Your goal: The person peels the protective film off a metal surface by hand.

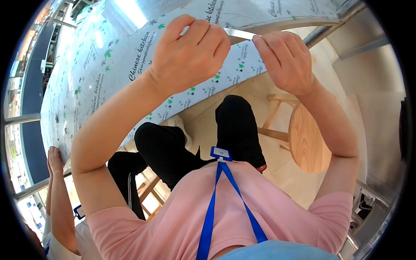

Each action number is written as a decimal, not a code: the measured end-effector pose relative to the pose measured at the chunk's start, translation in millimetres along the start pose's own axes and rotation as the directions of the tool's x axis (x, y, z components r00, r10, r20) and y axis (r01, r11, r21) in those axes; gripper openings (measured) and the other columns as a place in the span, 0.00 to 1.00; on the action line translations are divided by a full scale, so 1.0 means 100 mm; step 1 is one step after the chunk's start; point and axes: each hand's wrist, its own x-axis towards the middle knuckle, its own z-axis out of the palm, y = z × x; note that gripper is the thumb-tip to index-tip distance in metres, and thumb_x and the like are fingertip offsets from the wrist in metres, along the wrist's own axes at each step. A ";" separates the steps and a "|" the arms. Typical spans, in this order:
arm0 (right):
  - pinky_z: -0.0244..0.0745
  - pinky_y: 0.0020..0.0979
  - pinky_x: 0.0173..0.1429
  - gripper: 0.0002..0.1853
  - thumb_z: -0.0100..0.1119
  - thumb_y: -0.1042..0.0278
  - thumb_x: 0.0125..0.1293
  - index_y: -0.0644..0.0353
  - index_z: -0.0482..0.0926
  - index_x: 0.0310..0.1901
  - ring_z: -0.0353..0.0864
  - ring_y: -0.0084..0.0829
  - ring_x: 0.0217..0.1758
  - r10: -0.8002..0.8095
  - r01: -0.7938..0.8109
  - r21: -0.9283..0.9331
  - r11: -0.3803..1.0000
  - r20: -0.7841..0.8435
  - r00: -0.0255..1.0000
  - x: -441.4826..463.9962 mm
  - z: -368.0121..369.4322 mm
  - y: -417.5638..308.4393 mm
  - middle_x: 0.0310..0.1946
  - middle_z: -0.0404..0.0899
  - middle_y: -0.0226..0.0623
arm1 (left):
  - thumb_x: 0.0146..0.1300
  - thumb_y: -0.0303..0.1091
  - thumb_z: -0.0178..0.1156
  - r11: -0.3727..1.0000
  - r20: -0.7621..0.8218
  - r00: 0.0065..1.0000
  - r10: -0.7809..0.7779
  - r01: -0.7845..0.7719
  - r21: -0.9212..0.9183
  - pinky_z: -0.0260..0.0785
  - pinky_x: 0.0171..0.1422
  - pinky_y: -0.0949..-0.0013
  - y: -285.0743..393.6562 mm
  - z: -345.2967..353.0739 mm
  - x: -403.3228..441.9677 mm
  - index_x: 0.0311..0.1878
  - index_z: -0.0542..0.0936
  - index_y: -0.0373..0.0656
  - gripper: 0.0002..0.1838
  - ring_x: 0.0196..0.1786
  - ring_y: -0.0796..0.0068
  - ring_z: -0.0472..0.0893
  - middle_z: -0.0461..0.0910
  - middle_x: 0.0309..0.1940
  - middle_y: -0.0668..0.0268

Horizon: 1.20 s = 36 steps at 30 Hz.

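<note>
A thin, shiny pale strip (240, 34) spans the gap between my two hands above the table's near edge. My left hand (190, 54) is closed in a fist around the strip's left end. At its other end, my right hand (284, 60) pinches the strip, thumb against curled fingers. What the strip is made of cannot be made out. Beneath both hands lies the table covering (115, 86), a glossy sheet printed with green leaves and "Chinese kitchen" lettering.
A round wooden stool (307, 141) stands by my right knee. Metal rails and panels (372, 69) rise at the right. Another person's hand (55, 160) rests at the table's edge on the far left. A blue lanyard with a badge (221, 153) hangs on my chest.
</note>
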 end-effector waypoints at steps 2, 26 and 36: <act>0.77 0.29 0.41 0.13 0.64 0.73 0.42 0.62 0.81 0.34 0.77 0.29 0.36 -0.044 0.043 -0.031 0.999 -0.045 0.998 0.03 -0.04 0.00 0.31 0.75 0.31 | 0.53 0.33 0.63 1.000 -0.033 0.999 -0.014 0.014 -0.011 0.65 0.53 0.70 -0.02 -0.02 0.00 0.39 0.82 0.47 0.09 0.42 0.78 0.79 0.81 0.38 0.75; 0.75 0.28 0.42 0.13 0.61 0.72 0.44 0.61 0.79 0.36 0.79 0.30 0.37 -0.031 0.031 0.025 0.999 -0.019 0.999 0.05 0.02 0.05 0.32 0.76 0.32 | 0.55 0.29 0.66 0.899 0.146 0.983 -0.113 0.164 -0.405 0.73 0.45 0.64 -0.13 0.02 0.05 0.39 0.82 0.43 0.08 0.39 0.65 0.80 0.81 0.38 0.68; 0.74 0.31 0.42 0.12 0.59 0.73 0.45 0.63 0.79 0.35 0.78 0.33 0.36 0.066 -0.070 0.065 0.995 0.048 0.997 0.13 0.17 -0.01 0.32 0.76 0.33 | 0.47 0.26 0.63 0.941 0.290 0.957 -0.016 0.112 -0.319 0.76 0.37 0.70 -0.15 -0.05 0.05 0.39 0.81 0.40 0.13 0.36 0.71 0.81 0.79 0.33 0.68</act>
